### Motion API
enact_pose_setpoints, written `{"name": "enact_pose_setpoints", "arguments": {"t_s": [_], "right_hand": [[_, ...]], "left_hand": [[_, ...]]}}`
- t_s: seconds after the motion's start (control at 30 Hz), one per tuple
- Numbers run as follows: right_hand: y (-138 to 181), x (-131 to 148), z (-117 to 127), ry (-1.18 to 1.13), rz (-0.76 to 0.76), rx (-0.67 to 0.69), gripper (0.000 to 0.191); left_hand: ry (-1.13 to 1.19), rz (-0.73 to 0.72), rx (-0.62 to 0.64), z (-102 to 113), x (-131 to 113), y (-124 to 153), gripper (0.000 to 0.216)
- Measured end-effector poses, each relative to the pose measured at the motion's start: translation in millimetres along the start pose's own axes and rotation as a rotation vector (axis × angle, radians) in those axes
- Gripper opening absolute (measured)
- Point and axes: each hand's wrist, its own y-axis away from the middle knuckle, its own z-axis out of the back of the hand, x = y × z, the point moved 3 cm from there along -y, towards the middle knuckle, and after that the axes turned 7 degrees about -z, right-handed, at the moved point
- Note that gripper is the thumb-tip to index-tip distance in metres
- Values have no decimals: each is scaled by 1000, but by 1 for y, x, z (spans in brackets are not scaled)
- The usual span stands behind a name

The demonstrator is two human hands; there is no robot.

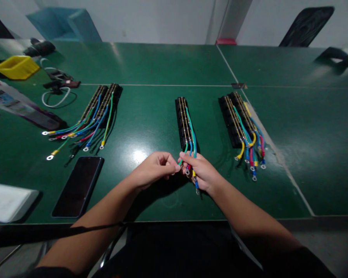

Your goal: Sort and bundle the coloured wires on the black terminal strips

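Wires (191, 164) pinched between left hand (155, 170), right hand (201, 172)

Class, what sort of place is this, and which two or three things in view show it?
Probably an electrical assembly bench in a workshop: black terminal strips with coloured, lug-tipped wires lie in batches on a green table, and a yellow parts bin stands at the far left.

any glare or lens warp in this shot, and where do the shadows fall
Head view: bright glare spot on the green table beside the left hand; soft shadows beneath both hands; the right hand and its wires are sharp; corners look stretched and smeared, a wide lens.
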Motion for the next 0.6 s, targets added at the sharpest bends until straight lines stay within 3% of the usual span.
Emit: {"name": "enact_pose_setpoints", "arguments": {"t_s": [0.3, 0.6], "right_hand": [[1, -3, -3, -30, 40, -54, 28], [-1, -4, -4, -33, 123, -116, 30]], "left_hand": [[-653, -313, -36, 6, -21, 9, 33], [-1112, -623, -30, 4, -23, 8, 15]]}}
